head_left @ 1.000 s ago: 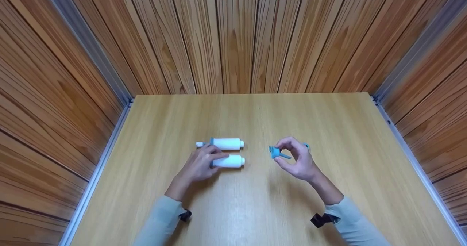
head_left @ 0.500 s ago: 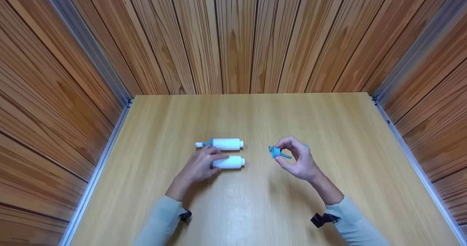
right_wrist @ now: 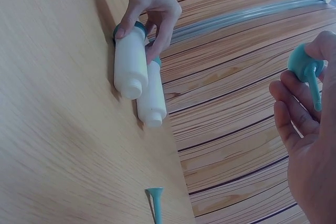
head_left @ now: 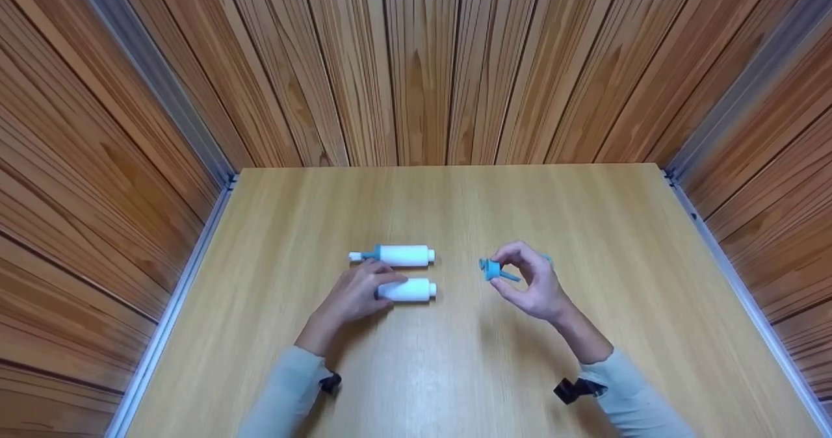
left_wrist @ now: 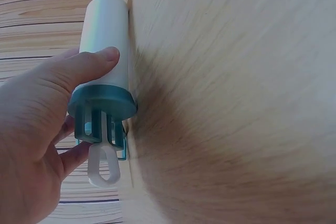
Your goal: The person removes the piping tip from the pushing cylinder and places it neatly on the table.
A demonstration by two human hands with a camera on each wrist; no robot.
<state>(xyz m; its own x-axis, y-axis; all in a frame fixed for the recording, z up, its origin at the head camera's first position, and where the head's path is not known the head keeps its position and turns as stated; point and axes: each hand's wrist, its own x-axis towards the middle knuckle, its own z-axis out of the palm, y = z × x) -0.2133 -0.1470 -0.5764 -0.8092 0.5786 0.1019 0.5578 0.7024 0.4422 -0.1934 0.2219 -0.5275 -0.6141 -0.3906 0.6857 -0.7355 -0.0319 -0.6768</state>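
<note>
Two white syringe-like cylinders with teal collars lie side by side on the table. My left hand (head_left: 357,290) holds the near cylinder (head_left: 413,290) by its collar end, thumb pressed on the white barrel (left_wrist: 105,30). A white loop handle (left_wrist: 104,166) sticks out from the teal collar (left_wrist: 102,100). The far cylinder (head_left: 404,255) lies just beyond my left fingers. Above the table to the right, my right hand (head_left: 533,288) pinches a teal nozzle (head_left: 492,269) between thumb and fingers. Its thin spout (right_wrist: 314,90) points away from the cap-shaped body.
Another teal nozzle, long and flared (right_wrist: 156,200), lies on the table. In the head view, part of it (head_left: 547,258) shows behind my right hand. Wood-plank walls (head_left: 422,67) and metal rails (head_left: 175,301) border the wooden tabletop (head_left: 442,210).
The near cylinder has slid slightly toward me, widening the gap to the far one. My right hand stays almost in place with the nozzle.
</note>
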